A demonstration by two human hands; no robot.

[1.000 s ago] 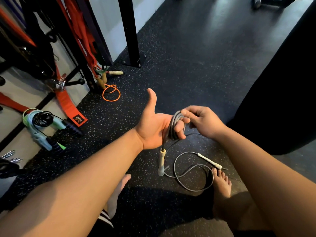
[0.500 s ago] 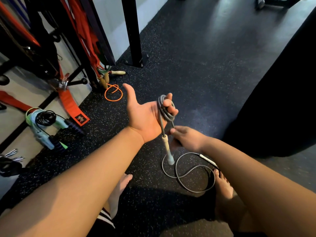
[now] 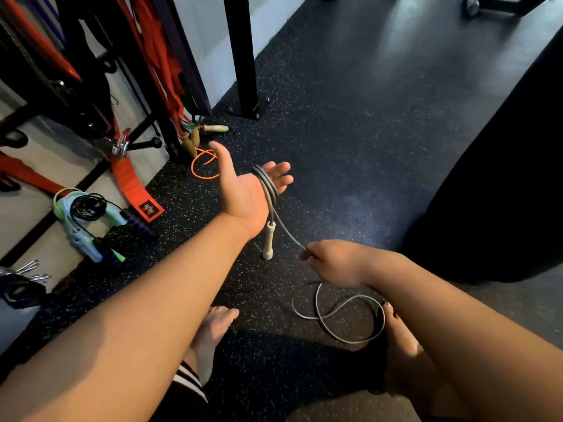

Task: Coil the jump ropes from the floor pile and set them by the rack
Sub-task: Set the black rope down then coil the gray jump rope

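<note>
Grey jump rope [image 3: 269, 190] is wound in several turns round the left hand [image 3: 243, 193], near the centre of the view. That hand is spread, palm up, fingers straight and thumb pointing to 12 o'clock. The turns lie across the base of the fingers, and no finger curls round them. One pale handle [image 3: 269, 240] hangs straight down from the coil beside the wrist, seemingly clear of the floor.

A taut length of cord runs from the coil toward 5 o'clock into the right hand [image 3: 335, 264]. This hand pinches it between thumb and curled fingers, though the fingertips are turned away and hard to see. Below that hand, the slack [image 3: 335, 318] lies in loose loops on the speckled black floor [image 3: 365, 132], right beside the bare right foot [image 3: 396, 327]. Its far end passes under the right forearm and is hidden. The bare left foot [image 3: 213, 330] stands at 6 o'clock.

At 11 o'clock an orange jump rope [image 3: 202, 170] lies at the foot of the rack [image 3: 240, 56], partly behind the left thumb, with wooden handles [image 3: 190, 144] just above it. At 9 o'clock a pale blue bundle [image 3: 70, 226] topped by a black cord lies beside a red strap [image 3: 134, 190]. A big dark bag [image 3: 502, 178] fills 3 o'clock, cut off by the frame.
</note>
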